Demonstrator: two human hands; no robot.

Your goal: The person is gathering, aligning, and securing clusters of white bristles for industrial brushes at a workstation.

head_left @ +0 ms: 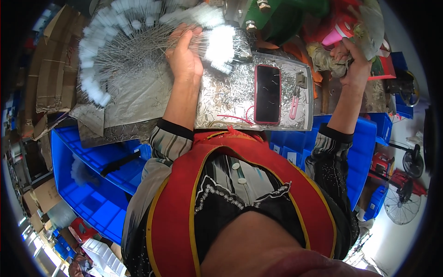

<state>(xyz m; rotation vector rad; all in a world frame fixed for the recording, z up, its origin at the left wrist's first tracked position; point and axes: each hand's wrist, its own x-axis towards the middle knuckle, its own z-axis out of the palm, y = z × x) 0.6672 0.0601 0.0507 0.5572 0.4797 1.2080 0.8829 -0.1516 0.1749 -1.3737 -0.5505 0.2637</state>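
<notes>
Reaching up and away from the body, both bare hands are seen at work over a foil-covered tray (240, 99). On the left, a fanned bundle of thin metal wires with white tufted tips (138, 44) is gripped by the left hand (184, 57): the fingers are curled around the gathered stems, the thumb is laid along them, and the tufted ends are spread out in a wide arc over a crumpled grey sheet (134, 99). Loose wire pieces are scattered all over the foil surface, just beside that hand.

On the right, the right hand (353, 62) is raised at the tray's far corner, its fingers bent against a pale, rag-like bundle (330, 60) with a pink object (334, 37) above it; whether the bundle is pinched or only touched cannot be told. A dark phone in a red case (267, 94) is laid flat on the tray, between the two forearms, with a small pink clip-like tool (294, 108) just beside it and a red cord (237, 117) near its lower end.

Blue plastic bins (92, 184) are stacked below and to both sides of the tray, cardboard boxes (50, 74) are piled at the far left, and a green machine part (272, 16) is seen beyond the tray. A red apron (180, 207) is worn over striped sleeves
</notes>
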